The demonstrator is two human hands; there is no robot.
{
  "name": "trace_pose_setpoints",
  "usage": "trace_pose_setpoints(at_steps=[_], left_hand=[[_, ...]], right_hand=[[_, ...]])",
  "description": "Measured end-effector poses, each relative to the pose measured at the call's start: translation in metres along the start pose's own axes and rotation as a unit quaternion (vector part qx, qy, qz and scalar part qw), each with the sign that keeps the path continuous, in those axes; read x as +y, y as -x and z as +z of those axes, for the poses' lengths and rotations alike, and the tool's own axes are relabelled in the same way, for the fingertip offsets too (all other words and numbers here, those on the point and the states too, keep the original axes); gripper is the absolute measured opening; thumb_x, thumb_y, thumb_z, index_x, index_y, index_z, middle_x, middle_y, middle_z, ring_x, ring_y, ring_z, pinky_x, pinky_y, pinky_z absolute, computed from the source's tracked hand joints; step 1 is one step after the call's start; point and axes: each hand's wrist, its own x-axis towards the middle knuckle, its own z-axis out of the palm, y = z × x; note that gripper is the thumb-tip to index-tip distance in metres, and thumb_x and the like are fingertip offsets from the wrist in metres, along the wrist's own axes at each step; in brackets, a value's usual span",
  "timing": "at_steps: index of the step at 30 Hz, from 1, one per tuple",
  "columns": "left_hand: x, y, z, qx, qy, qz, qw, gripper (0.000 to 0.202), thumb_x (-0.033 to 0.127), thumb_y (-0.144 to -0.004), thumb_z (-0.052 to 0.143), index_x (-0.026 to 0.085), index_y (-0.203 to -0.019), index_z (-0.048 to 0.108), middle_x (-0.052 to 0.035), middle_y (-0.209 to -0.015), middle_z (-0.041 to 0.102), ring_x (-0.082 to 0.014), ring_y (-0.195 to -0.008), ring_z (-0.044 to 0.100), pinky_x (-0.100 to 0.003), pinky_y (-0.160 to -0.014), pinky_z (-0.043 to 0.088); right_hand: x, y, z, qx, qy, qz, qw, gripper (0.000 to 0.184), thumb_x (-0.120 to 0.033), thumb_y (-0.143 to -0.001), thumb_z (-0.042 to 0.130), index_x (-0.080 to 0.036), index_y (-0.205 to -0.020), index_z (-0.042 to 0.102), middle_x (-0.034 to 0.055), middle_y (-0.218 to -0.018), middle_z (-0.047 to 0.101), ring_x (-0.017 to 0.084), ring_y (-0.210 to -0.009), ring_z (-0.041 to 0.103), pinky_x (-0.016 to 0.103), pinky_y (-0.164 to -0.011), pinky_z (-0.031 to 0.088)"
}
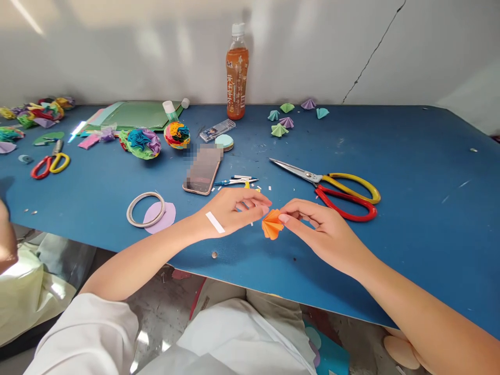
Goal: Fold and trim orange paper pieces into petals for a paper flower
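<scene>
A small orange pleated paper fan (pixel 272 225) is pinched between the thumb and fingers of my right hand (pixel 318 226), above the table's front part. My left hand (pixel 240 209) is closed, thumb and forefinger tips together right at the fan's upper left edge. Whether anything sits between those tips I cannot make out. A short white strip (pixel 215 222) lies across the back of my left wrist. Large scissors with yellow and red handles (pixel 346 195) lie just beyond my right hand. Pens (pixel 236 181) and small white scraps are beyond my left hand.
Several pleated paper pieces (pixel 279 129) lie at the back near a drink bottle (pixel 236 83). A phone (pixel 203 169), tape roll (pixel 130 211), purple paper circle (pixel 167 216), paper balls (pixel 145 144) and smaller scissors (pixel 50 162) lie leftward. Another person's arm (pixel 5 239) shows at left.
</scene>
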Motion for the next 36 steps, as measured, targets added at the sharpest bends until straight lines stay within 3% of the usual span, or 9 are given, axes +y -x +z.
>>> trace_pose_setpoints(at_steps=[3,9,14,16,20,30,36], left_hand=[[0.002,0.0,0.001,-0.026,0.05,-0.013,0.998,0.022,0.03,-0.078,0.066,0.011,-0.088,0.073,-0.0065,-0.077,0.074,-0.0131,-0.069,0.069,-0.021,-0.066,0.057],[0.001,0.001,0.003,0.012,0.029,-0.013,0.999,0.017,0.026,-0.078,0.066,0.011,-0.082,0.074,-0.0064,-0.071,0.074,-0.0128,-0.062,0.068,-0.019,-0.058,0.056],[0.002,0.003,0.004,0.032,-0.008,0.037,0.999,0.014,0.022,-0.078,0.065,0.012,-0.082,0.074,-0.0054,-0.071,0.073,-0.0104,-0.062,0.066,-0.019,-0.061,0.057],[0.002,0.004,0.005,0.029,-0.021,0.057,0.998,0.011,0.019,-0.078,0.065,0.013,-0.079,0.074,-0.0049,-0.07,0.072,-0.0098,-0.063,0.065,-0.017,-0.06,0.055],[0.002,0.004,0.005,0.028,-0.027,0.086,0.996,0.012,0.021,-0.08,0.065,0.014,-0.078,0.073,-0.0051,-0.071,0.07,-0.0093,-0.063,0.062,-0.016,-0.056,0.053],[0.005,0.006,0.007,-0.007,0.019,0.057,0.998,0.018,0.026,-0.084,0.062,0.013,-0.086,0.073,-0.0064,-0.076,0.069,-0.01,-0.067,0.062,-0.017,-0.056,0.052],[0.004,0.008,0.009,-0.008,0.012,0.074,0.997,0.017,0.027,-0.086,0.062,0.014,-0.087,0.073,-0.007,-0.079,0.071,-0.0108,-0.069,0.064,-0.018,-0.056,0.052]], right_hand=[[0.001,0.0,0.001,-0.004,0.003,-0.015,1.0,0.03,-0.047,-0.087,0.053,-0.021,-0.083,0.067,0.0029,-0.077,0.065,0.013,-0.067,0.056,0.023,-0.053,0.044],[-0.001,0.003,0.001,0.053,0.051,-0.115,0.991,0.017,-0.036,-0.084,0.06,-0.021,-0.089,0.064,0.0022,-0.08,0.063,0.011,-0.066,0.054,0.025,-0.06,0.049],[-0.004,0.005,0.001,0.051,0.097,-0.183,0.977,0.007,-0.025,-0.083,0.061,-0.022,-0.088,0.065,0.0038,-0.086,0.064,0.011,-0.07,0.058,0.021,-0.051,0.047],[-0.005,0.005,0.002,0.045,0.097,-0.182,0.977,0.008,-0.023,-0.085,0.058,-0.022,-0.086,0.066,0.0039,-0.085,0.064,0.011,-0.07,0.06,0.02,-0.048,0.046],[-0.006,0.004,0.004,0.069,0.08,-0.178,0.978,0.006,-0.021,-0.084,0.058,-0.022,-0.081,0.063,0.0021,-0.078,0.065,0.011,-0.067,0.059,0.026,-0.06,0.051],[-0.01,0.004,0.005,0.066,0.031,-0.068,0.995,0.012,-0.023,-0.083,0.053,-0.02,-0.071,0.056,0.0,-0.07,0.061,0.011,-0.065,0.055,0.025,-0.06,0.046],[-0.013,0.004,0.007,0.055,0.025,-0.025,0.998,0.013,-0.024,-0.081,0.051,-0.02,-0.069,0.054,-0.0002,-0.066,0.059,0.011,-0.063,0.053,0.023,-0.052,0.042]])
